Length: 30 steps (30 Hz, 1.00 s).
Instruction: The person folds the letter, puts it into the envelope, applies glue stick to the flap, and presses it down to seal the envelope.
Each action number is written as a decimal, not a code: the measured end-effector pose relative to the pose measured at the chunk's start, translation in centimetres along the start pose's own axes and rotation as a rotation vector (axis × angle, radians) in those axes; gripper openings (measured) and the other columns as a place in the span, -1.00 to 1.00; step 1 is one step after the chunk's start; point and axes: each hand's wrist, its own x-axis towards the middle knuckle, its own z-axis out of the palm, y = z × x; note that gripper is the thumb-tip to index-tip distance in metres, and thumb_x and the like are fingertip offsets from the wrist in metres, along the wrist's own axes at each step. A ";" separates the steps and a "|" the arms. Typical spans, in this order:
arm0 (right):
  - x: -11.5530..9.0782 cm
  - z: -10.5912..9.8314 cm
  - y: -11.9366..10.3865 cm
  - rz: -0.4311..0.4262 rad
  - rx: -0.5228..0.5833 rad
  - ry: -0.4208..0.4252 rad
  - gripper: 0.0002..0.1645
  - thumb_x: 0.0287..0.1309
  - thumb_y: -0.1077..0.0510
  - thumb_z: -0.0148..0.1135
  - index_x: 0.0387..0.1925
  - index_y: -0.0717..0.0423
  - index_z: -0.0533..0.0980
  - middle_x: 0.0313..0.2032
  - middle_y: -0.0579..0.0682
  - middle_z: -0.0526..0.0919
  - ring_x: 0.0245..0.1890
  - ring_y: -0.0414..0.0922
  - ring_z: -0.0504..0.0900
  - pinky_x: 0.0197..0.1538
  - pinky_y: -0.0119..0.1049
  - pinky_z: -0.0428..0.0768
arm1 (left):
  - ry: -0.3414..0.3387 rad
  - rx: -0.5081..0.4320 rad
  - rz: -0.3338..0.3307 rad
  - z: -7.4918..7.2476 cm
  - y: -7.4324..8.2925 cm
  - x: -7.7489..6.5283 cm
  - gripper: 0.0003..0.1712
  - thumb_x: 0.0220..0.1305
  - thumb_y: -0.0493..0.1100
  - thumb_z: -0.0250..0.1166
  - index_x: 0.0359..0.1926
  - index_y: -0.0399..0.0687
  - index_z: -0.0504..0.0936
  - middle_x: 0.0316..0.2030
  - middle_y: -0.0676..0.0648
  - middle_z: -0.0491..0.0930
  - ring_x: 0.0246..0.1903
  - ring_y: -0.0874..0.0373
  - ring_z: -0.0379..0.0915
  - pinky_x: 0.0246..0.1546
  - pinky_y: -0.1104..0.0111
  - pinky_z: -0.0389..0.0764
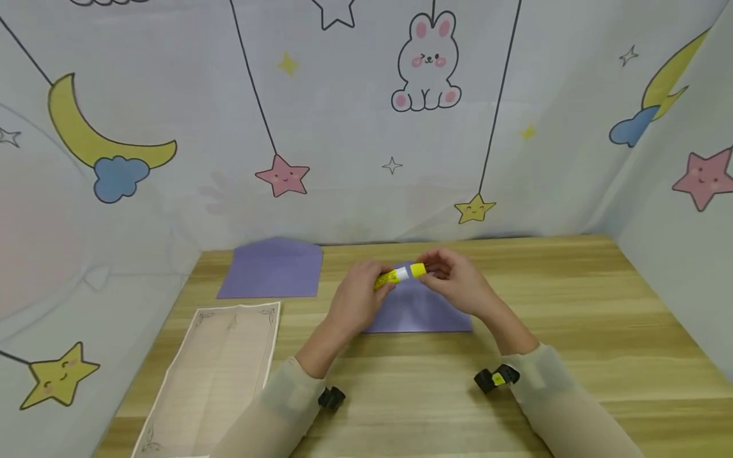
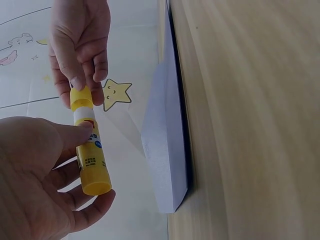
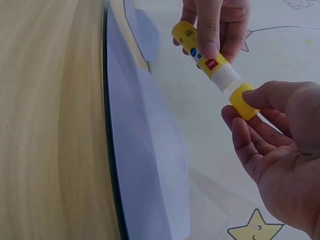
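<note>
The glue stick (image 2: 95, 172) was positioned in the air above the near purple envelope (image 1: 418, 315), between the two hands. Its barrel was a yellow cylinder with a smooth, plain yellow base. The barrel label carried dark printed characters, a blue round mark (image 3: 193, 51) and a red patch (image 3: 212, 64) with white lettering. A white collar (image 2: 84, 115) formed the upper section. The cap (image 2: 81, 97) was a short, plain yellow cylinder, in line with the barrel; the head view showed a narrow gap between cap and collar.

The left hand (image 1: 357, 292) grasped the barrel, its thumb pressed on the label and its fingers curled behind. The right hand (image 1: 458, 280) pinched the cap between thumb and fingers. The assembly was tilted, cap end toward the right hand.

The near envelope rested on the wood-grain table (image 1: 601, 331), with a crease across it and one panel angled up. A second purple envelope (image 1: 275, 277) lay to the left, at the rear. A pale sheet (image 1: 220, 369) with ornamented corners and dark edge lines lay in front of that envelope.
</note>
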 end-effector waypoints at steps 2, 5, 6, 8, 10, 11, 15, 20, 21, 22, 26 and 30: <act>0.1 0.1 0.0 -0.009 0.006 -0.001 -0.65 0.36 0.38 0.37 0.14 0.31 0.56 0.05 0.17 0.69 0.03 0.08 0.71 -0.01 -0.32 0.72 | 0.005 0.005 0.005 -0.1 0.0 0.1 -0.71 0.38 -0.16 0.50 0.07 -0.13 0.76 -0.02 -0.06 0.71 -0.01 -0.01 0.57 0.03 0.12 0.64; 0.2 0.2 -0.1 -0.016 0.010 -0.002 -0.65 0.36 0.39 0.37 0.14 0.30 0.56 0.06 0.17 0.69 0.03 0.08 0.72 0.00 -0.31 0.72 | 0.007 0.004 0.017 -0.3 0.1 0.1 -0.71 0.38 -0.17 0.50 0.07 -0.13 0.75 -0.02 -0.06 0.72 -0.02 -0.02 0.57 0.02 0.13 0.65; 0.3 0.2 -0.1 -0.017 0.011 -0.003 -0.64 0.36 0.39 0.37 0.14 0.30 0.56 0.06 0.16 0.69 0.03 0.08 0.71 0.01 -0.31 0.72 | 0.004 0.004 0.020 -0.4 0.1 0.1 -0.71 0.39 -0.17 0.49 0.07 -0.13 0.75 -0.02 -0.07 0.72 -0.02 -0.02 0.57 0.02 0.13 0.65; 0.3 0.3 -0.1 -0.016 0.013 -0.007 -0.64 0.36 0.39 0.37 0.14 0.29 0.56 0.07 0.16 0.68 0.04 0.07 0.71 0.02 -0.30 0.72 | 0.000 0.005 0.029 -0.4 0.1 0.1 -0.72 0.39 -0.17 0.49 0.07 -0.13 0.75 -0.02 -0.06 0.72 -0.01 -0.02 0.57 0.02 0.14 0.65; 0.2 0.4 -0.2 -0.015 0.013 -0.011 -0.64 0.37 0.39 0.36 0.15 0.29 0.55 0.07 0.16 0.68 0.04 0.07 0.71 0.03 -0.30 0.72 | -0.002 0.005 0.037 -0.4 0.1 0.1 -0.72 0.39 -0.18 0.49 0.07 -0.13 0.75 -0.02 -0.06 0.71 -0.01 -0.02 0.57 0.02 0.15 0.65; 0.2 0.4 -0.2 -0.013 0.013 -0.012 -0.64 0.37 0.39 0.36 0.15 0.29 0.55 0.07 0.16 0.68 0.04 0.07 0.71 0.03 -0.29 0.72 | -0.003 0.003 0.041 -0.4 0.1 0.0 -0.72 0.39 -0.19 0.49 0.06 -0.13 0.74 -0.02 -0.06 0.71 -0.01 -0.02 0.57 0.01 0.15 0.65; 0.1 0.5 -0.2 -0.007 0.015 -0.011 -0.65 0.37 0.40 0.35 0.14 0.28 0.55 0.06 0.15 0.68 0.04 0.08 0.71 0.02 -0.30 0.72 | -0.006 -0.010 0.046 -0.2 0.1 0.0 -0.73 0.38 -0.21 0.49 0.05 -0.14 0.74 -0.03 -0.07 0.71 -0.02 -0.03 0.57 0.01 0.15 0.65; 0.0 0.6 0.0 -0.015 0.012 -0.014 -0.66 0.38 0.38 0.36 0.14 0.26 0.56 0.06 0.15 0.68 0.03 0.07 0.72 0.01 -0.31 0.72 | -0.011 -0.009 0.047 -0.2 0.3 -0.2 -0.75 0.39 -0.19 0.48 0.04 -0.12 0.74 -0.04 -0.05 0.71 -0.03 -0.01 0.57 -0.01 0.16 0.66; 0.0 0.7 0.1 -0.018 0.011 -0.017 -0.67 0.38 0.38 0.36 0.13 0.26 0.57 0.06 0.15 0.69 0.03 0.06 0.72 0.00 -0.32 0.72 | -0.013 -0.006 0.046 -0.2 0.3 -0.2 -0.75 0.39 -0.18 0.48 0.04 -0.11 0.74 -0.04 -0.04 0.71 -0.03 -0.01 0.56 -0.01 0.17 0.66; 0.0 0.7 0.2 -0.023 0.009 -0.021 -0.68 0.38 0.37 0.36 0.13 0.26 0.57 0.05 0.15 0.69 0.02 0.05 0.72 0.00 -0.32 0.72 | -0.016 -0.007 0.044 -0.2 0.4 -0.3 -0.75 0.40 -0.17 0.48 0.04 -0.11 0.74 -0.03 -0.04 0.70 -0.02 0.00 0.56 0.00 0.17 0.66; -0.1 0.8 0.4 -0.029 -0.005 -0.031 -0.70 0.40 0.33 0.37 0.11 0.24 0.60 0.01 0.11 0.72 -0.03 0.08 0.74 -0.05 -0.32 0.72 | -0.021 -0.022 0.035 -0.1 0.5 -0.3 -0.74 0.39 -0.18 0.48 0.05 -0.11 0.74 -0.01 -0.04 0.70 0.01 -0.01 0.55 0.01 0.15 0.66; -0.2 0.7 0.5 -0.016 -0.003 -0.045 -0.73 0.44 0.27 0.36 0.11 0.19 0.62 -0.05 0.07 0.75 -0.07 0.20 0.76 -0.04 -0.23 0.74 | -0.017 -0.033 0.038 0.0 0.5 -0.4 -0.73 0.37 -0.21 0.50 0.05 -0.11 0.74 -0.01 -0.05 0.71 0.01 -0.02 0.56 0.02 0.14 0.65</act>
